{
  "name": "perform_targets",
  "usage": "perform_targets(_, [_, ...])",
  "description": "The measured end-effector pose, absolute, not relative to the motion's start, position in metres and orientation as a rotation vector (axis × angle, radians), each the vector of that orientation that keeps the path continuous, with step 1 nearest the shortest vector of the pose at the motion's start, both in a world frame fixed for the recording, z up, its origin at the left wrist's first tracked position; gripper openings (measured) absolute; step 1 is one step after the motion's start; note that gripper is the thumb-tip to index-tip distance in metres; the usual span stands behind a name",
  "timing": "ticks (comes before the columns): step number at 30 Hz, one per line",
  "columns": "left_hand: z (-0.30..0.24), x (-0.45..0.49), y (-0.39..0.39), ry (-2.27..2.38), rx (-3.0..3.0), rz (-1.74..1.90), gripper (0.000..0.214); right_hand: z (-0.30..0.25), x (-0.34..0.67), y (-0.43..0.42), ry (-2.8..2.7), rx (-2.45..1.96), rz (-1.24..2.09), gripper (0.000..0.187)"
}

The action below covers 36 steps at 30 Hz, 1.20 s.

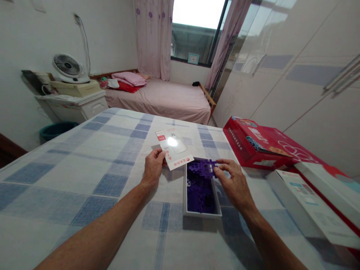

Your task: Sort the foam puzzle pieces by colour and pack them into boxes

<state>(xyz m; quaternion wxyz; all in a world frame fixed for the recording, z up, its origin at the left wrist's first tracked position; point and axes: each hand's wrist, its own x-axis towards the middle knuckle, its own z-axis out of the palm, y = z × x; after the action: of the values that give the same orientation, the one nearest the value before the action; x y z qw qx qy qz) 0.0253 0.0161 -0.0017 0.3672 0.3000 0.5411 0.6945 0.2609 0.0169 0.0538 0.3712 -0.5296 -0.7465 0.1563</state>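
In the head view my left hand (154,165) grips the lower left edge of a white and red printed card (177,149), which tilts above the table and shows a bright glare spot. My right hand (232,178) pinches a flat purple plastic piece (207,168) with square cut-outs between thumb and fingers. That piece is over the far end of a white open box (202,215). More purple plastic pieces (199,198) lie inside the box, partly covered by the held one.
A blue and white checked cloth (112,183) covers the table. On the right are a large red box (260,144) and long white cartons (306,202). Beyond the table stand a bed (168,97) and a cabinet with a fan (69,69); a bin (57,130) is at the left.
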Motion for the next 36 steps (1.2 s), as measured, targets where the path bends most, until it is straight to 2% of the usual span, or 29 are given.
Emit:
perform_targets(7, [-0.004,0.024,0.017,1.386,0.778,1.774,0.024,0.052,0.274,0.03,-1.868,-1.405,0.381,0.027])
perform_targets(15, [-0.003,0.024,0.016,1.356,0.755,1.795,0.026,0.054,0.266,0.02,-2.002,-1.287,0.66,0.024])
perform_targets(21, [0.0,0.025,0.015,1.361,0.755,1.808,0.027,0.047,0.269,0.027,-1.969,-1.347,0.48,0.027])
perform_targets(26, [-0.002,0.025,0.016,1.351,0.746,1.798,0.029,0.061,0.267,0.014,-1.992,-1.318,0.185,0.025])
perform_targets(31, [-0.001,0.026,0.015,1.37,0.77,1.802,0.027,0.073,0.256,-0.015,-2.451,-1.166,0.344,0.025])
perform_targets(36, [0.001,0.026,0.014,1.374,0.79,1.795,0.027,0.061,0.25,-0.02,-2.435,-1.201,0.446,0.01])
